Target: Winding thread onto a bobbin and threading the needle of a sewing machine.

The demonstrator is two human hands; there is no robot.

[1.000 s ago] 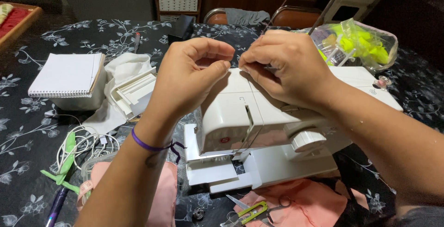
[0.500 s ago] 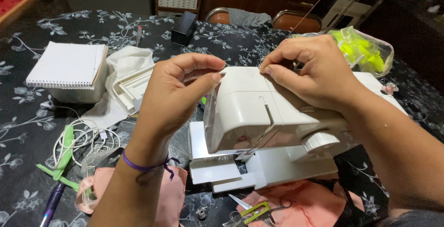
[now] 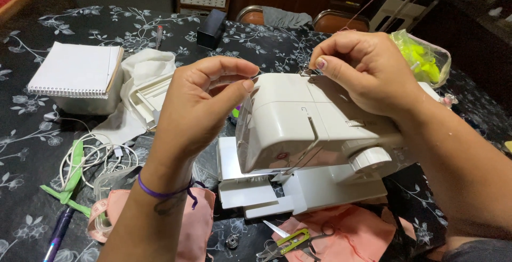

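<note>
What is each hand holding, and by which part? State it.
Both hands pinch a thin thread: left hand beside the sewing machine, right hand at its top guide. The grip point is barely visible.

Warm indoor light falls from above, bright on the white plastic sewing machine [image 3: 298,128] and soft on the black floral tablecloth [image 3: 32,134]. The room behind sinks into dimness. Focus is sharp centrally, with slight wide-angle stretch at the edges.

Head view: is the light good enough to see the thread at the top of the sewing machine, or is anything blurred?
Head view: even light, sewing machine and both hands sharp; right hand pinches at the top guide; thread barely visible; room behind is dim and soft.
</note>
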